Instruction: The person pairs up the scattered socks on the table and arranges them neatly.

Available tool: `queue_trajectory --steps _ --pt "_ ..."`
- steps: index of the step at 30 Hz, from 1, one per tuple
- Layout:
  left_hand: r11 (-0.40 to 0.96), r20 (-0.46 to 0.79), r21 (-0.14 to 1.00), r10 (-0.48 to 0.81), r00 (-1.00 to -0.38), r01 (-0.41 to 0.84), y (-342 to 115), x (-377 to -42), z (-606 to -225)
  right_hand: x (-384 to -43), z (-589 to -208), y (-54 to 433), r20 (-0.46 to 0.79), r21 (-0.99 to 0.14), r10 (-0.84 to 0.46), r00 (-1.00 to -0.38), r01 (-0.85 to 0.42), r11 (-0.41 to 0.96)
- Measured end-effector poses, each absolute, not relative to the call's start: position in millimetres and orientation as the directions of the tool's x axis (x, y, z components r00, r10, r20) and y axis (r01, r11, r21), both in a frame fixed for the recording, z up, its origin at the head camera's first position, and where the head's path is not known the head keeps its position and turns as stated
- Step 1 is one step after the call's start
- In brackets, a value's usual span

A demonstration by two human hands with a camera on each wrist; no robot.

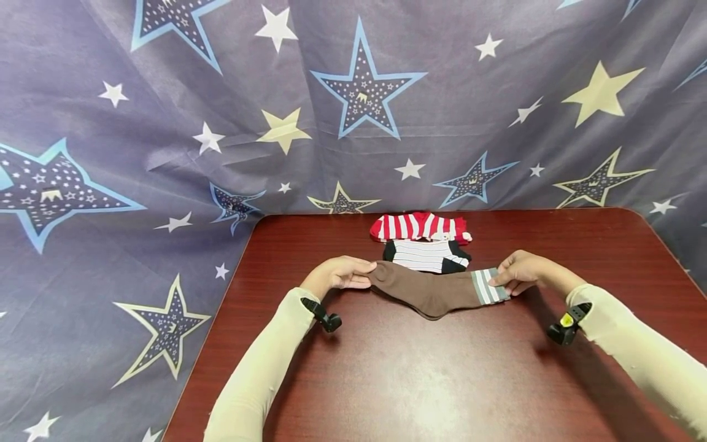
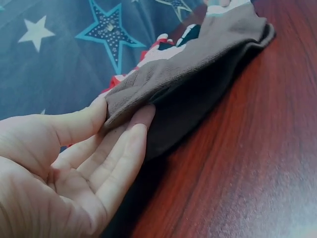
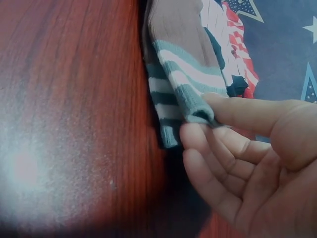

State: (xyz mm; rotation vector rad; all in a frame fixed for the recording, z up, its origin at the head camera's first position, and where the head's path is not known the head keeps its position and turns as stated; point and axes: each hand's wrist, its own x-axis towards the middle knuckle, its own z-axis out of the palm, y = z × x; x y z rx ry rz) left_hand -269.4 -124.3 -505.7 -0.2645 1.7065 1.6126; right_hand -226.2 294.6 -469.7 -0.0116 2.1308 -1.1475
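A brown sock (image 1: pixel 433 293) with a grey-and-white striped cuff (image 1: pixel 488 286) is stretched sideways between both hands. My left hand (image 1: pixel 343 273) pinches its toe end, thumb on top and fingers underneath. At the other end, my right hand (image 1: pixel 521 272) pinches the edge of the cuff between thumb and fingers. In the right wrist view a second striped cuff (image 3: pixel 167 111) shows below the pinched one. The left wrist view shows the toe end raised, with dark shadow under the sock.
Just behind the brown sock lie white socks (image 1: pixel 422 255) with black toes and heels and thin dark lines. Behind those are red-and-white striped socks (image 1: pixel 411 227). All are on a reddish-brown wooden table (image 1: pixel 420 374), with a star-patterned curtain (image 1: pixel 442 129) along its far edge.
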Motion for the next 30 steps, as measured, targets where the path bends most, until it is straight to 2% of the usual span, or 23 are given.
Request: queue_trajectory --steps 7,11,19,30 --pt "0.266 -0.585 0.809 0.28 -0.761 -0.524 -125.9 -263.1 -505.0 -226.9 -470.7 292.7 -0.55 -0.724 -0.291 -0.783 0.273 0.634" --pt "0.302 -0.574 0.811 0.248 -0.781 -0.5 -125.5 -260.2 -505.5 -225.8 -472.2 291.5 -0.536 -0.719 -0.283 -0.796 0.253 0.648" --pt "0.344 -0.575 0.801 0.216 -0.789 -0.49 -120.3 -263.5 -509.8 -223.8 -472.1 287.0 -0.539 -0.669 -0.226 -0.812 0.249 0.7" --pt "0.408 -0.627 0.751 0.196 -0.754 -0.518 -114.5 -270.2 -507.5 -226.0 -474.6 280.6 -0.503 -0.583 -0.149 -0.851 0.208 0.785"
